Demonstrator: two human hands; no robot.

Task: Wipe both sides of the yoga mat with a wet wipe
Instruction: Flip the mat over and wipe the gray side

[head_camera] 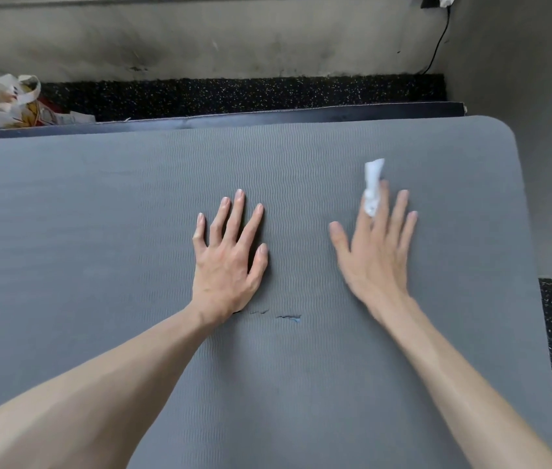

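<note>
At the far left I see a crumpled bag [7, 101] on the speckled floor [234, 94], just beyond a dark mat edge [268, 115]. The grey yoga mat [98, 214] lies flat and fills most of my view, its ribbed wavy surface facing up and its rounded far-right corner showing. My left hand [229, 255] rests palm down near the mat's middle, fingers straight and spread, its grip released and holding nothing. Just near of it the mat shows small dark tears [288, 317] with a speck of blue. Further right, my right hand [374, 252] is blurred, fingers extended over the mat. The white wet wipe [373, 187] is bunched and sticks out between the index and middle fingers, pinched there, pointing to the far side.
</note>
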